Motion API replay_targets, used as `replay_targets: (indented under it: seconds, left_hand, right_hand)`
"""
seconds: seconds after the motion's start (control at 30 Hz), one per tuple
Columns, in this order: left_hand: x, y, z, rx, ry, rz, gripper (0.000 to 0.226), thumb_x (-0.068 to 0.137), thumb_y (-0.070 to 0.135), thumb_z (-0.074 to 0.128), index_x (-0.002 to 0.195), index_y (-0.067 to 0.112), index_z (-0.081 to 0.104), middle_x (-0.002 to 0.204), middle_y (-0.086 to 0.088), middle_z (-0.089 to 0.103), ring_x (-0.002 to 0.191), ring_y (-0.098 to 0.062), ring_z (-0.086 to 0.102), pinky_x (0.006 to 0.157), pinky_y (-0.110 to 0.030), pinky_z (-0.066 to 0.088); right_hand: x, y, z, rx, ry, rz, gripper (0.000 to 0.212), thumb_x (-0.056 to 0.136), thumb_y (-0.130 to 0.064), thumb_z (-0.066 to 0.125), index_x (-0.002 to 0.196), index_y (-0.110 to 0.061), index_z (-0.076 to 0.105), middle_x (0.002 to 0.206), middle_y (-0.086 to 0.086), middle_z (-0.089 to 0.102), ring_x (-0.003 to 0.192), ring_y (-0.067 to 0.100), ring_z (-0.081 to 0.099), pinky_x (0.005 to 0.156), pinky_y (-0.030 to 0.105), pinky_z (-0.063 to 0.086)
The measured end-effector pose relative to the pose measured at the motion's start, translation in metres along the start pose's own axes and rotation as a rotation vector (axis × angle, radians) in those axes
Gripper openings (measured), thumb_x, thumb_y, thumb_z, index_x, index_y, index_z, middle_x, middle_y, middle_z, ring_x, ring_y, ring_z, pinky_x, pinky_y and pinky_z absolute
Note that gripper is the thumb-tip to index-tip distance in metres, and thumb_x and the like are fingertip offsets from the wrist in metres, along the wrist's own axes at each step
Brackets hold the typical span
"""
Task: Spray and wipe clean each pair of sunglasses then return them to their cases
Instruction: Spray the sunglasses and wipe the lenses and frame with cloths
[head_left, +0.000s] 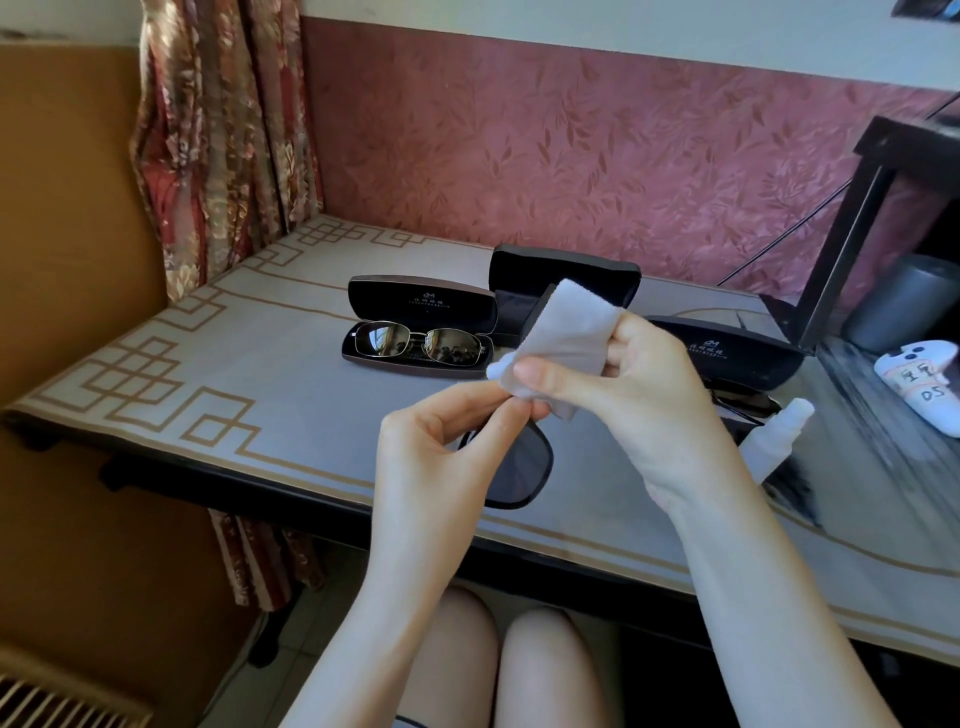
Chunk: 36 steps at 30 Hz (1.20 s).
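My left hand (447, 447) holds black-framed sunglasses (519, 473) above the table's near edge; one dark lens shows below my fingers. My right hand (639, 400) pinches a grey-white cleaning cloth (566, 332) against the upper part of the sunglasses. Behind them, an open brown case (421, 312) holds metal-framed sunglasses (421, 343). An empty black case (566, 270) stands open at the back. A third open case (737, 353) with dark glasses (748, 402) lies to the right, partly hidden by my right hand. A white spray bottle (774, 441) lies beside my right wrist.
The table (249, 374) carries a grey mat with a tan fret border. At the right stand a dark frame (852, 244), a grey cylinder (904, 301) and a white labelled device (924, 379). A patterned curtain (218, 145) hangs at the back left.
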<state>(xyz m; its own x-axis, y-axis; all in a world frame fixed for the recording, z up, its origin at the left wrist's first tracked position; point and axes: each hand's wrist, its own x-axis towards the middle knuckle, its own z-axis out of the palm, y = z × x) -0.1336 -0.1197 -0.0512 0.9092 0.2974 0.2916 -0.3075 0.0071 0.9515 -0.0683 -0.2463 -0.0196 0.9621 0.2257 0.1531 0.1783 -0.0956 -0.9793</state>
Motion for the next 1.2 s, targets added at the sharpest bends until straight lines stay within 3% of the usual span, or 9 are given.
replay_targets:
  seconds: [0.1,0.23,0.47,0.57,0.67,0.8,0.87,0.97,1.2]
  left_hand:
    - [-0.001,0.001,-0.001,0.017,0.001,0.013,0.022,0.085,0.009,0.068,0.079,0.028,0.076,0.080,0.009,0.076,0.089,-0.006,0.071,0.088,-0.027,0.054]
    - [-0.003,0.000,0.002,-0.046,0.014,-0.025,0.022,0.082,0.008,0.070,0.082,0.030,0.074,0.079,0.008,0.077,0.089,-0.007,0.072,0.090,-0.025,0.053]
    - [-0.004,0.004,0.002,-0.053,0.043,-0.029,0.034,0.081,0.011,0.070,0.075,0.044,0.075,0.082,0.009,0.077,0.092,-0.007,0.071,0.093,-0.030,0.051]
    - [-0.005,0.004,0.003,-0.062,0.060,-0.032,0.036,0.080,0.013,0.071,0.072,0.047,0.074,0.084,0.009,0.077,0.094,-0.009,0.071,0.096,-0.034,0.051]
    - [-0.005,0.004,0.005,-0.082,0.060,-0.037,0.038,0.080,0.010,0.071,0.072,0.047,0.074,0.084,0.009,0.077,0.093,-0.008,0.071,0.094,-0.032,0.053]
    - [-0.005,0.005,0.006,-0.108,0.057,-0.046,0.035,0.080,0.007,0.070,0.072,0.040,0.076,0.082,0.007,0.077,0.091,-0.008,0.072,0.092,-0.027,0.053]
    - [-0.005,0.004,0.006,-0.116,0.070,-0.053,0.027,0.080,0.007,0.070,0.077,0.033,0.075,0.079,0.005,0.077,0.090,-0.009,0.072,0.092,-0.028,0.054]
    - [-0.004,0.003,0.006,-0.137,0.089,-0.058,0.020,0.080,0.007,0.071,0.085,0.026,0.073,0.078,0.003,0.077,0.089,-0.010,0.072,0.091,-0.029,0.053]
    - [-0.005,0.001,0.007,-0.145,0.105,-0.056,0.021,0.081,0.004,0.069,0.087,0.024,0.073,0.077,0.005,0.077,0.085,-0.007,0.073,0.083,-0.019,0.054]
  right_hand:
    - [-0.003,-0.003,0.002,-0.021,0.028,0.000,0.047,0.065,-0.011,0.087,0.105,-0.007,0.064,0.091,0.004,0.077,0.077,0.010,0.074,0.060,0.017,0.052]
    - [0.000,-0.007,0.008,0.059,0.136,-0.028,0.027,0.071,-0.014,0.083,0.093,-0.003,0.073,0.076,0.003,0.076,0.062,0.008,0.070,0.053,0.017,0.051]
    - [0.006,-0.006,0.013,0.057,0.250,-0.028,0.012,0.082,-0.029,0.075,0.071,-0.023,0.075,0.060,-0.012,0.069,0.064,-0.001,0.061,0.063,0.006,0.046]
    - [0.007,-0.001,0.011,0.057,0.258,-0.031,0.045,0.086,-0.036,0.071,0.076,0.008,0.070,0.064,0.019,0.059,0.068,0.013,0.050,0.065,0.021,0.040]
    - [0.005,0.001,0.008,0.035,0.271,-0.043,0.061,0.090,-0.037,0.065,0.082,0.023,0.055,0.075,0.009,0.049,0.071,0.016,0.040,0.060,0.022,0.032]
    - [0.001,0.003,0.002,0.075,0.245,-0.017,0.047,0.094,-0.032,0.060,0.073,0.011,0.063,0.073,0.008,0.054,0.071,0.014,0.046,0.065,0.019,0.037]
    - [-0.002,0.002,0.000,0.075,0.195,0.000,0.040,0.096,-0.026,0.057,0.064,-0.005,0.067,0.065,0.004,0.065,0.070,0.008,0.058,0.083,0.016,0.044]
    - [-0.005,0.002,-0.003,0.085,0.119,0.002,0.037,0.097,-0.017,0.056,0.062,-0.011,0.068,0.061,-0.001,0.069,0.079,0.005,0.065,0.105,0.031,0.042]
    - [-0.014,0.008,-0.007,0.163,-0.006,-0.018,0.020,0.088,-0.002,0.064,0.077,-0.019,0.063,0.068,-0.011,0.068,0.077,0.006,0.064,0.088,0.021,0.046]
